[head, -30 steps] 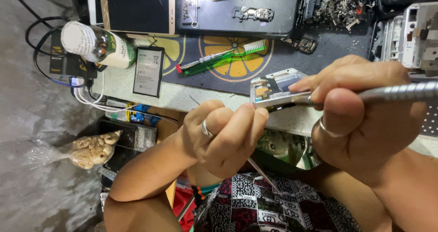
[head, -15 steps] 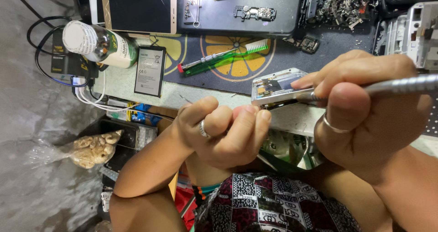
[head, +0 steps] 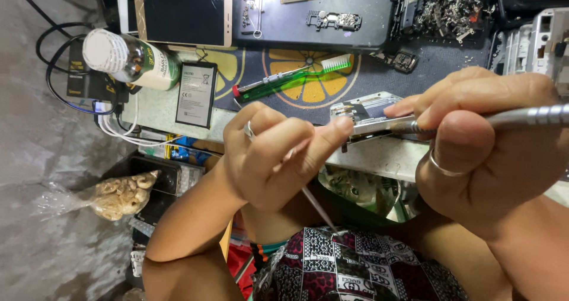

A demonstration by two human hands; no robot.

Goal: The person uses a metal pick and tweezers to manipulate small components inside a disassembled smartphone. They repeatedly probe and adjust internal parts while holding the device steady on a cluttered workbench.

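The right hand is clamped around a metal tool handle, whose long axis runs nearly level across the view, its working end pointing toward the picture's left and meeting the phone frame. That opened phone frame sits between both hands, just above the pale edge of the bench, its length also lying left to right. The left hand has its fingers pinched together on a thin pale rod, probably tweezers though the view is too blurred to be sure; the rod slants down toward the patterned cloth, while the forefinger tip touches the frame's near end. Compared with half a second ago, the left hand has shifted slightly toward the frame, its forefinger stretched further out, and the right hand's grip looks unchanged. A green screwdriver and a toothbrush lie on the mat beyond.
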